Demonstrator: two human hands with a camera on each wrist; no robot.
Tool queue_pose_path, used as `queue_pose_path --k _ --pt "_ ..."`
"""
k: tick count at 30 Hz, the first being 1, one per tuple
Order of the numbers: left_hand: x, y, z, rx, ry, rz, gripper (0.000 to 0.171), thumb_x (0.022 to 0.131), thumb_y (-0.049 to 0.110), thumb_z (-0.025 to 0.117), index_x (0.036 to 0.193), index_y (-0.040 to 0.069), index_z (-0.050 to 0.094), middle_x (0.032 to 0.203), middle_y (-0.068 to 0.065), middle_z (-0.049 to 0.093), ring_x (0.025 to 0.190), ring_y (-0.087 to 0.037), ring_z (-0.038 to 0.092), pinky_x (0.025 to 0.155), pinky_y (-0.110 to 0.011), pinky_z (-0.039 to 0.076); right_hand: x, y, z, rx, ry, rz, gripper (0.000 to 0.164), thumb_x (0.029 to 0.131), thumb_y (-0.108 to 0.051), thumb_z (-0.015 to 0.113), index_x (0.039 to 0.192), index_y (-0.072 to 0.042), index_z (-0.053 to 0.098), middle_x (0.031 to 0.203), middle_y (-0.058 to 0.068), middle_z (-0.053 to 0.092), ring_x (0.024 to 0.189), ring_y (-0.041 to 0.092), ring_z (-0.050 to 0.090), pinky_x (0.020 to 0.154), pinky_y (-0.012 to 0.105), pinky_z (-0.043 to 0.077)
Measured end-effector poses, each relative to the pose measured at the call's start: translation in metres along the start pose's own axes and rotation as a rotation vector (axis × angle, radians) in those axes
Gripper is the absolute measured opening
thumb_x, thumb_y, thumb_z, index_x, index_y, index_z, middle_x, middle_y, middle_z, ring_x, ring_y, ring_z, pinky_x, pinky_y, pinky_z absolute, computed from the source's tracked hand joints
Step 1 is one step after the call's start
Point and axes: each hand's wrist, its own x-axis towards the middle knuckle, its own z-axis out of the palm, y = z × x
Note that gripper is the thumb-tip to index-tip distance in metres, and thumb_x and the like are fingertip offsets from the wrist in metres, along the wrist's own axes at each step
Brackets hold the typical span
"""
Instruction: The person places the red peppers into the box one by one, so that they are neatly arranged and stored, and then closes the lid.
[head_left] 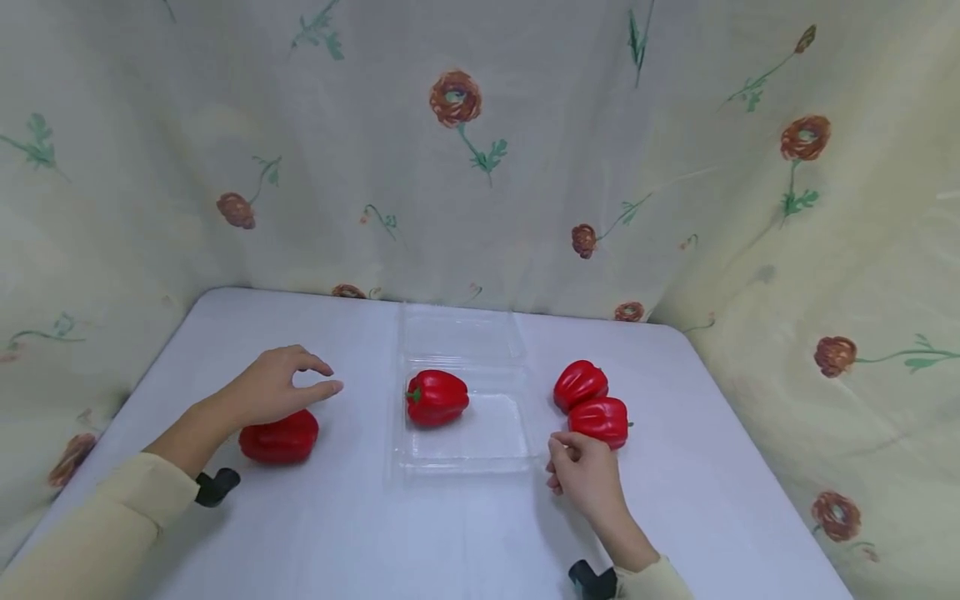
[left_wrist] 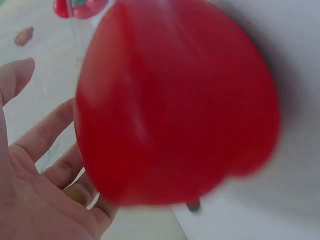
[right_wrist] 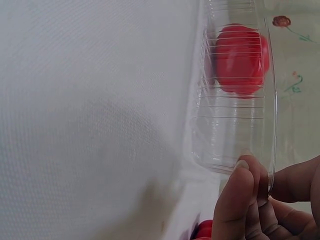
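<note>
My left hand point(head_left: 273, 387) hovers over a red bell pepper point(head_left: 281, 437) on the left of the table, thumb and fingers spread apart and holding nothing. In the left wrist view this pepper point(left_wrist: 175, 105) hides part of the fingers. A clear plastic clamshell box point(head_left: 468, 457) lies in the middle, its lid point(head_left: 461, 333) folded back. Inside, at its left, sits one red bell pepper point(head_left: 437, 398) with a green stem. My right hand point(head_left: 588, 479) pinches the box's near right rim, seen between thumb and fingers in the right wrist view point(right_wrist: 272, 182).
Two more red bell peppers, one farther back point(head_left: 580, 385) and one nearer point(head_left: 600, 421), touch each other to the right of the box, just beyond my right hand. A white cloth covers the table point(head_left: 465, 542). Flowered curtain point(head_left: 525, 167) hangs behind and at both sides.
</note>
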Motion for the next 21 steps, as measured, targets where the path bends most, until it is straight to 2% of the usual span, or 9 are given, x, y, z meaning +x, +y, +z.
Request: queue_pose_path --k 4,8,12,21 --pt "-0.014 -0.010 -0.008 0.006 0.016 0.002 0.049 0.089 0.047 0.069 0.123 0.011 0.068 0.123 -0.016 0.059 0.114 -0.038 0.054 0.079 -0.050 0.056 0.001 -0.001 0.001 0.012 -0.005 -0.004 0.033 0.094 -0.019 0.067 0.121 0.000 0.065 0.075 0.008 0.065 0.058 0.019 0.063 0.060 0.028 0.056" --pt "-0.022 -0.017 -0.012 -0.005 -0.009 0.006 0.054 0.086 0.049 0.071 0.123 0.010 0.067 0.122 -0.017 0.059 0.113 -0.039 0.055 0.073 -0.044 0.058 0.000 0.000 0.001 0.006 0.007 0.003 0.031 0.095 -0.018 0.067 0.120 0.001 0.066 0.074 0.008 0.064 0.058 0.019 0.062 0.060 0.028 0.056" --pt "-0.029 -0.025 -0.012 0.000 -0.013 0.001 0.061 0.079 0.051 0.077 0.123 0.010 0.066 0.122 -0.017 0.059 0.113 -0.040 0.054 0.069 -0.042 0.059 0.000 0.001 0.001 0.009 0.001 0.007 0.032 0.095 -0.018 0.066 0.121 0.001 0.065 0.074 0.008 0.064 0.058 0.019 0.062 0.060 0.028 0.056" --pt "-0.041 -0.032 -0.005 -0.072 -0.050 -0.008 0.081 0.062 0.047 0.090 0.126 0.007 0.060 0.119 -0.014 0.059 0.109 -0.036 0.054 0.067 -0.040 0.058 0.001 0.001 0.001 0.017 -0.004 0.006 0.030 0.096 -0.019 0.065 0.119 0.000 0.065 0.075 0.010 0.064 0.059 0.020 0.063 0.059 0.028 0.056"
